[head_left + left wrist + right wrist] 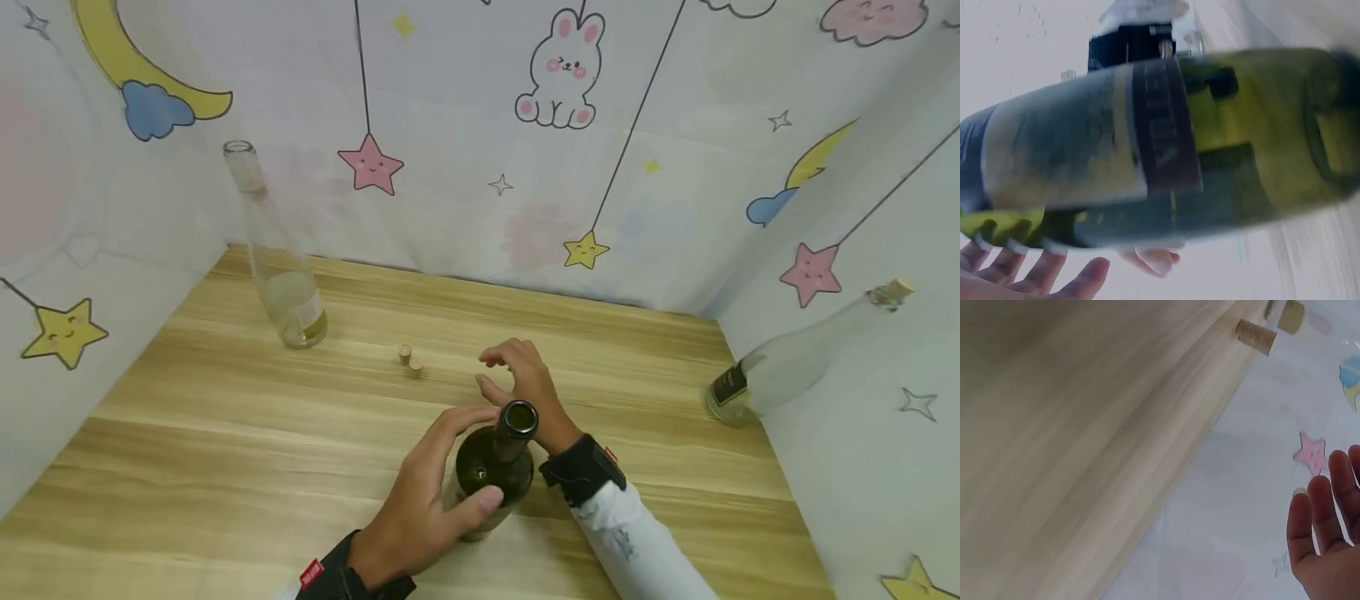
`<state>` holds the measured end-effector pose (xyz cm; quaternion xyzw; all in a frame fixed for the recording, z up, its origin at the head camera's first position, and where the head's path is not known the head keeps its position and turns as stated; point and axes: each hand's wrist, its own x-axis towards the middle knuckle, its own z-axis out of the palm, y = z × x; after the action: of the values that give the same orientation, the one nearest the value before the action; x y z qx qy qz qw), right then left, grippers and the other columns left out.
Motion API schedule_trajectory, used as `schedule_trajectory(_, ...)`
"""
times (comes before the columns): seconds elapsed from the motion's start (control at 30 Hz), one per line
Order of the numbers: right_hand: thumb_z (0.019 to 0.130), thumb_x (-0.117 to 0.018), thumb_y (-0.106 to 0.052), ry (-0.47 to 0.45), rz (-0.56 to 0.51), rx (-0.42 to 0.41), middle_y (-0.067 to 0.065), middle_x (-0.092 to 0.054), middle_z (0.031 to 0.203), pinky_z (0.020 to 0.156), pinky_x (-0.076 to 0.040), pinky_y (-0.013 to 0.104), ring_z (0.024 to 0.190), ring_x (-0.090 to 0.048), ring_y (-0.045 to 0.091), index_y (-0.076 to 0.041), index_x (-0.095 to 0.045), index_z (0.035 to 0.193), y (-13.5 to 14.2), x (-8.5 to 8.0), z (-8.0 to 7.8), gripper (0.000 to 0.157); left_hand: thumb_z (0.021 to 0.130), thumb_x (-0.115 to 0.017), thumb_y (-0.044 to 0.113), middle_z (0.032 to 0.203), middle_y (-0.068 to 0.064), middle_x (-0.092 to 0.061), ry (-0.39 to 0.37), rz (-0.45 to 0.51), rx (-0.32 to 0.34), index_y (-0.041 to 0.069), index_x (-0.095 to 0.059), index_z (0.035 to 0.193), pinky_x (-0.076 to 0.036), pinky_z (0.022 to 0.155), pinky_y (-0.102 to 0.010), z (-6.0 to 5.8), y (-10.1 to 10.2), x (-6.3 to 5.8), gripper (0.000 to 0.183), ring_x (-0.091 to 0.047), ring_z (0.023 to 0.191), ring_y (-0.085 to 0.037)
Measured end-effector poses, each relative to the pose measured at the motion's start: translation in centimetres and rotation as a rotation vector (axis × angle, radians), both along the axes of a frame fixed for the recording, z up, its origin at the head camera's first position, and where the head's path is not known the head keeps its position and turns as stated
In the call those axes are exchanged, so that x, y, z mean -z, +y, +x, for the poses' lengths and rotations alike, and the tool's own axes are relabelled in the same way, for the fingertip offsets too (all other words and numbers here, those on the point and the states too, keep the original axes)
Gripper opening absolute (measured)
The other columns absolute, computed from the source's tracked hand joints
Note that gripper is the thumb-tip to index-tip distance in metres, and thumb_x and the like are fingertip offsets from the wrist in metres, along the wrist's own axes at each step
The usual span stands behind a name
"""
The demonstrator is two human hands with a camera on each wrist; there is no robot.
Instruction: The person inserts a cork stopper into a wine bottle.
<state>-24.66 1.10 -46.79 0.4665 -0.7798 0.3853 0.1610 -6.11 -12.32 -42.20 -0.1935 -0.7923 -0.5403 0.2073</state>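
In the head view, a dark green glass bottle (480, 469) stands upright on the wooden table with its mouth uncorked. My left hand (423, 500) curves loosely about the shoulder, thumb on the near side and fingers on the far side. The left wrist view shows the bottle's pale label (1066, 140) large and blurred, with the spread fingers (1044, 272) at its lower edge; whether they touch the glass is unclear. My right hand (525, 387) hovers just beyond the bottle, fingers bent and holding nothing. Two small corks (416, 369) lie on the table to its left.
A clear bottle (288, 292) without a stopper stands at the back left. Another clear bottle (780, 371), with a cork (892, 292) in its mouth, stands at the right edge. Cloth walls (465, 208) with printed stars enclose the table (225, 467).
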Motion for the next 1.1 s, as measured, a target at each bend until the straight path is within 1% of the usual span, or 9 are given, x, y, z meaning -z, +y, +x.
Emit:
schedule_trajectory(0.1, 0.086, -0.078, -0.007, 0.024, 0.070, -0.040, 0.011, -0.063, 0.098, 0.079, -0.050, 0.043, 0.091, -0.055, 0.028, -0.002, -0.066, 0.109, -2.7, 0.1, -1.1, 0.027, 0.093, -0.058, 0.007, 0.141, -0.008, -0.052, 0.025, -0.008, -0.051, 0.010, -0.045, 0.144, -0.044, 0.104, -0.054, 0.3, -0.9, 0.0, 0.052, -0.049, 0.132, -0.026)
schedule_trajectory(0.23, 0.084, -0.080, -0.009, 0.054, 0.177, -0.067, 0.009, -0.065, 0.101, 0.080, -0.051, 0.040, 0.092, -0.056, 0.026, -0.003, -0.065, 0.111, -5.0, 0.3, -2.1, 0.031, 0.096, -0.054, -0.005, 0.138, -0.006, -0.054, -0.023, -0.010, -0.156, 0.011, -0.049, 0.140, -0.043, 0.105, -0.050, 0.6, -2.4, 0.3, 0.047, -0.049, 0.132, -0.024)
schedule_trajectory(0.33, 0.082, -0.083, -0.011, 0.069, 0.243, -0.082, 0.008, -0.067, 0.101, 0.079, -0.051, 0.040, 0.090, -0.056, 0.024, -0.003, -0.066, 0.109, -5.9, 0.6, -2.7, 0.032, 0.098, -0.053, -0.005, 0.135, -0.004, -0.056, -0.063, 0.001, -0.228, 0.014, -0.054, 0.136, -0.043, 0.105, -0.048, 0.7, -3.3, 0.6, 0.042, -0.050, 0.131, -0.022)
schedule_trajectory(0.47, 0.081, -0.084, -0.012, 0.042, 0.293, -0.093, 0.009, -0.067, 0.100, 0.078, -0.050, 0.042, 0.087, -0.055, 0.025, -0.003, -0.065, 0.107, -6.7, 0.8, -3.2, 0.033, 0.101, -0.053, -0.001, 0.132, -0.002, -0.057, -0.095, 0.010, -0.290, 0.016, -0.057, 0.132, -0.044, 0.105, -0.047, 0.8, -4.1, 0.9, 0.036, -0.051, 0.129, -0.020)
schedule_trajectory(0.63, 0.083, -0.082, -0.014, -0.002, 0.354, -0.092, 0.008, -0.066, 0.101, 0.079, -0.048, 0.043, 0.088, -0.053, 0.025, -0.004, -0.062, 0.107, -7.6, 0.9, -3.6, 0.032, 0.101, -0.053, 0.000, 0.131, -0.002, -0.059, -0.100, 0.011, -0.314, 0.016, -0.059, 0.128, -0.045, 0.103, -0.044, 0.7, -4.6, 1.3, 0.032, -0.052, 0.127, -0.020)
schedule_trajectory(0.8, 0.083, -0.081, -0.012, -0.055, 0.387, -0.114, 0.007, -0.068, 0.096, 0.077, -0.045, 0.042, 0.084, -0.051, 0.024, -0.006, -0.064, 0.098, -8.6, 1.3, -3.6, 0.024, 0.101, -0.053, -0.001, 0.130, -0.002, -0.060, -0.094, 0.012, -0.339, 0.017, -0.062, 0.125, -0.044, 0.104, -0.039, 0.9, -5.0, 1.6, 0.031, -0.053, 0.127, -0.019)
schedule_trajectory(0.9, 0.084, -0.079, -0.008, -0.032, 0.380, -0.144, 0.005, -0.069, 0.093, 0.074, -0.045, 0.040, 0.080, -0.051, 0.022, -0.007, -0.064, 0.094, -9.2, 1.8, -3.5, 0.018, 0.100, -0.053, -0.003, 0.129, 0.000, -0.060, -0.091, 0.015, -0.351, 0.018, -0.062, 0.124, -0.044, 0.104, -0.036, 1.0, -5.2, 1.8, 0.033, -0.053, 0.126, -0.019)
schedule_trajectory(0.97, 0.084, -0.077, -0.006, 0.007, 0.362, -0.162, 0.004, -0.069, 0.092, 0.071, -0.045, 0.038, 0.078, -0.051, 0.021, -0.007, -0.065, 0.093, -9.5, 2.2, -3.5, 0.015, 0.100, -0.054, -0.003, 0.129, 0.000, -0.060, -0.093, 0.014, -0.355, 0.018, -0.063, 0.124, -0.044, 0.104, -0.035, 1.1, -5.4, 1.8, 0.033, -0.053, 0.126, -0.020)
schedule_trajectory(1.1, 0.084, -0.076, -0.004, 0.048, 0.309, -0.185, 0.004, -0.068, 0.091, 0.070, -0.045, 0.037, 0.077, -0.051, 0.022, -0.006, -0.065, 0.092, -10.1, 2.4, -3.2, 0.015, 0.100, -0.055, -0.002, 0.128, 0.000, -0.061, -0.105, 0.006, -0.377, 0.018, -0.064, 0.122, -0.044, 0.104, -0.036, 1.3, -5.8, 1.9, 0.031, -0.053, 0.126, -0.019)
